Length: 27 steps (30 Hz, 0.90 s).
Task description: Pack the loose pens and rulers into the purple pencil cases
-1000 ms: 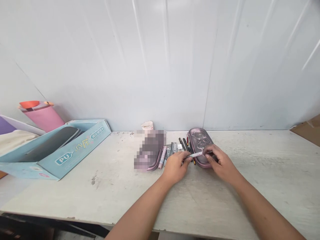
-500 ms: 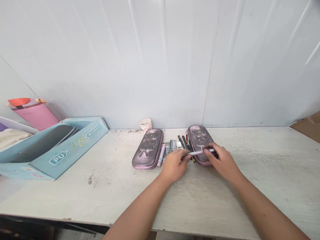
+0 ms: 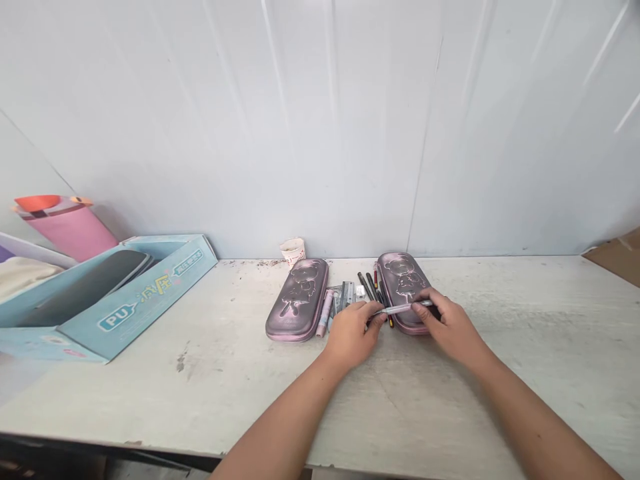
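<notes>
Both hands hold one silvery pen (image 3: 400, 309) level above the table. My left hand (image 3: 353, 331) pinches its left end, and my right hand (image 3: 447, 325) pinches its right part. Just behind the pen lies a purple pencil case (image 3: 400, 279) embossed with a bear. A second, matching pencil case (image 3: 299, 299) lies to the left. Between the two cases are several loose pens and pencils (image 3: 370, 285), a pink tube (image 3: 323, 313) and small silvery items (image 3: 345, 293).
The white table (image 3: 200, 373) meets a pale wall at the back. A small paper cup (image 3: 293, 251) stands by the wall. A light blue box (image 3: 115, 293) with a dark insert lies at the left, with a pink container (image 3: 70, 223) behind it. Brown cardboard (image 3: 617, 253) shows far right.
The right hand has slid a little rightward along the pen, away from the left hand. The view shifted slightly. Nothing on the table has moved.
</notes>
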{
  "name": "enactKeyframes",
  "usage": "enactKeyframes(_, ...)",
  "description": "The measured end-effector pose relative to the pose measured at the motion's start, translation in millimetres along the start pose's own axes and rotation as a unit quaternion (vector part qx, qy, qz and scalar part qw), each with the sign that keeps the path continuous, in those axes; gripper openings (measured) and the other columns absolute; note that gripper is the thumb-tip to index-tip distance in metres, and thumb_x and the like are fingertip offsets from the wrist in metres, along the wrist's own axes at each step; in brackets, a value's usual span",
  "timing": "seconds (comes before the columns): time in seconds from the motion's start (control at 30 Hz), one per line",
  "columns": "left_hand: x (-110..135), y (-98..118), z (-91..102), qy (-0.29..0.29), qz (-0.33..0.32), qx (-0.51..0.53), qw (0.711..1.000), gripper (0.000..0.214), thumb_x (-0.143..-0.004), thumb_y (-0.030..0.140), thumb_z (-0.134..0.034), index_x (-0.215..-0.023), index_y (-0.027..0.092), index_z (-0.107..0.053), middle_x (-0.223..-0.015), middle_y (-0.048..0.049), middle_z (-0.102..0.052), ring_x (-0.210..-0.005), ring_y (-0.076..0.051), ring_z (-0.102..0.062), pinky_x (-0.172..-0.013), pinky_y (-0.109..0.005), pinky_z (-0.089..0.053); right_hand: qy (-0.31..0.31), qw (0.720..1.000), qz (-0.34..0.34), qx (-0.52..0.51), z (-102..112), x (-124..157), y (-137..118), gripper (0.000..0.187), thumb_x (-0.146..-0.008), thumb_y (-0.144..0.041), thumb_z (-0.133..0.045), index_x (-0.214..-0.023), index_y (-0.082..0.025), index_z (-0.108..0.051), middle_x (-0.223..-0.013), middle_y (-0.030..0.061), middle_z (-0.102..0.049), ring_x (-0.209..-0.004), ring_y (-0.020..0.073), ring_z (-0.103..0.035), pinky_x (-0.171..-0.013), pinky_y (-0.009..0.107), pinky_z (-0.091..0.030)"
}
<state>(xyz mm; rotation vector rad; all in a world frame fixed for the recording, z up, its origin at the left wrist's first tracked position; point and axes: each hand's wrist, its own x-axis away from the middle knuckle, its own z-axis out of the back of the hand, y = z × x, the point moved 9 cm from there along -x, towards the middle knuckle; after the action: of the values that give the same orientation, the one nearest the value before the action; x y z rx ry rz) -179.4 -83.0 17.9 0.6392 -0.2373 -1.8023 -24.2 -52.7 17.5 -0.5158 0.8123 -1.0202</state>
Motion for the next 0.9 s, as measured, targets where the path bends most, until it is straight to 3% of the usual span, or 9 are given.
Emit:
enactKeyframes(0.13, -1.3, -5.2, 3.6, 0.021, 0.006, 0.015, 1.000, 0.027, -0.089, 0.035, -0.038, -0.099, 0.023, -0.060, -0.091, -0.0023, -0.064, -0.085, -0.017, -0.057, -0.070, -0.025, -0.042, 0.015, 1.000, 0.024, -0.005, 1.5, -0.8, -2.4, 0.030, -0.082, -0.045, -0.045, -0.102, -0.025, -0.054, -0.104, 0.0038, -0.061, -0.094, 0.0206, -0.055, -0.080, 0.033, -0.041)
enactKeyframes(0.3, -2.1, -7.3, 1.4, 0.011, 0.004, 0.012, 1.000, 0.026, -0.089, 0.035, -0.039, -0.097, 0.023, -0.060, -0.090, -0.0024, -0.064, -0.084, -0.017, -0.057, -0.069, -0.025, -0.042, 0.029, 0.999, 0.002, 0.032, 6.1, -2.5, 2.4, 0.030, -0.083, -0.047, -0.042, -0.084, -0.023, -0.058, -0.083, 0.0041, -0.064, -0.083, 0.0216, -0.056, -0.080, 0.037, -0.039)
enactKeyframes(0.4, -2.3, -7.2, 0.9, 0.010, 0.004, 0.009, 1.000, 0.027, -0.089, 0.035, -0.038, -0.097, 0.023, -0.060, -0.090, -0.0027, -0.064, -0.084, -0.017, -0.057, -0.069, -0.026, -0.042, 0.019, 1.000, 0.017, -0.003, 4.3, -3.0, -0.4, 0.024, -0.083, -0.042, -0.044, -0.091, -0.023, -0.056, -0.092, 0.0038, -0.064, -0.087, 0.0204, -0.056, -0.080, 0.034, -0.040)
enactKeyframes(0.5, -2.5, -6.0, 3.0, 0.018, 0.000, 0.011, 1.000, 0.028, -0.089, 0.036, -0.037, -0.098, 0.022, -0.060, -0.090, -0.0028, -0.064, -0.084, -0.017, -0.057, -0.070, -0.026, -0.042, 0.023, 0.999, 0.003, -0.023, 4.2, -2.7, 2.0, 0.030, -0.081, -0.044, -0.047, -0.101, -0.023, -0.054, -0.099, 0.0049, -0.063, -0.091, 0.0211, -0.056, -0.078, 0.033, -0.042)
enactKeyframes(0.63, -2.0, -3.7, 2.6, 0.010, -0.006, 0.014, 1.000, 0.027, -0.089, 0.036, -0.038, -0.096, 0.022, -0.060, -0.089, -0.0026, -0.064, -0.084, -0.017, -0.057, -0.069, -0.025, -0.041, 0.025, 0.999, -0.021, -0.019, 5.5, -1.8, 5.4, 0.031, -0.082, -0.047, -0.042, -0.090, -0.022, -0.058, -0.089, 0.0057, -0.064, -0.085, 0.0216, -0.057, -0.073, 0.033, -0.043)
enactKeyframes(0.77, -1.3, -4.6, 4.2, 0.013, 0.001, 0.016, 1.000, 0.027, -0.089, 0.035, -0.037, -0.096, 0.022, -0.060, -0.089, -0.0027, -0.064, -0.083, -0.017, -0.057, -0.069, -0.025, -0.041, 0.030, 0.999, 0.000, -0.025, 5.9, -1.5, 0.9, 0.033, -0.081, -0.047, -0.045, -0.099, -0.022, -0.057, -0.095, 0.0050, -0.064, -0.087, 0.0207, -0.057, -0.075, 0.033, -0.042)
enactKeyframes(0.9, -0.9, -6.4, 5.7, 0.019, 0.003, 0.009, 1.000, 0.027, -0.089, 0.035, -0.037, -0.096, 0.022, -0.060, -0.089, -0.0031, -0.064, -0.083, -0.017, -0.057, -0.068, -0.025, -0.040, 0.040, 0.999, -0.016, 0.010, 3.9, -1.7, 6.1, 0.032, -0.081, -0.049, -0.044, -0.089, -0.022, -0.059, -0.090, 0.0045, -0.065, -0.085, 0.0215, -0.056, -0.074, 0.033, -0.041)
